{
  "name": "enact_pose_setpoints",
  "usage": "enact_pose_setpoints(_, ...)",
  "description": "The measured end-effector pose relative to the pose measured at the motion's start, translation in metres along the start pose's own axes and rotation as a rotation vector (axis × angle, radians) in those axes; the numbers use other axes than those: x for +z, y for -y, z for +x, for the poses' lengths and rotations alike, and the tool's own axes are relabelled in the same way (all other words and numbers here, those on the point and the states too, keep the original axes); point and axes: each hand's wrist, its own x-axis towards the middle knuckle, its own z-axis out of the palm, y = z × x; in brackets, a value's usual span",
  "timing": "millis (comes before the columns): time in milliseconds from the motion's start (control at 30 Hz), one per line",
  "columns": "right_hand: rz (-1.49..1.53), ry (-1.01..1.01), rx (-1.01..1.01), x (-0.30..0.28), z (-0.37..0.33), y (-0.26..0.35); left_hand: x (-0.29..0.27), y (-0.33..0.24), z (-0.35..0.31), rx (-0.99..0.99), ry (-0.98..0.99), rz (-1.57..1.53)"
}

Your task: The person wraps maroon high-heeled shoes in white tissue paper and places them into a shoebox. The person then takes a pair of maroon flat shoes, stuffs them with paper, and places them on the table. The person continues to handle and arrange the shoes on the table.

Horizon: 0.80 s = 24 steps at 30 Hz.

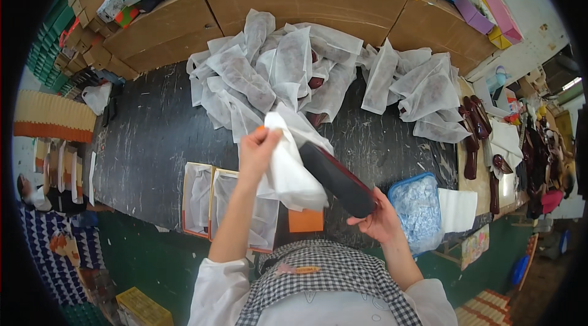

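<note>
My left hand (pixel 260 149) pinches a white cloth (pixel 291 176) that hangs down in front of me. In my right hand (pixel 381 219) is a dark red shoe (pixel 340 184), gripped at its near end with the black sole turned up. The shoe tilts away to the upper left, and its far end meets the white cloth; I cannot tell whether it is inside it. Below my left forearm lies an open shoe box (pixel 197 200) lined with whitish wrapping. An orange piece of card (pixel 306 221) lies under the cloth.
Piled white shoe bags (pixel 245 75) cover the far table, with a smaller group of bags (pixel 422 84) to the right. A blue basket (pixel 392 194) of clear packets and white sheets (pixel 459 209) are near my right hand. Dark red shoes (pixel 474 121) stand farther right. Cardboard (pixel 300 7) walls the back.
</note>
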Motion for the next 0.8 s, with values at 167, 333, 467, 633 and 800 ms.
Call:
enact_pose_setpoints(167, 0.281, 0.080, -0.107, -0.003, -0.005, -0.012, -0.008, -0.025, 0.007, -0.032, 0.117, -0.047)
enact_pose_setpoints(333, 0.270, 0.163, -0.123, -0.005, -0.002, -0.014, -0.003, -0.034, 0.007, -0.007, 0.149, -0.025)
enact_pose_setpoints(467, 0.232, 0.042, -0.099, 0.003, -0.002, -0.013, 0.000, -0.036, -0.001, -0.017, 0.208, 0.037)
enact_pose_setpoints(633, 0.134, 0.056, 0.073, -0.034, 0.029, -0.018, 0.037, -0.037, -0.062, 0.390, 0.674, 0.315)
enact_pose_setpoints(800, -0.926, -0.168, -0.287, 0.032, 0.149, -0.008, -0.006, -0.017, -0.041, 0.296, 0.297, 0.497)
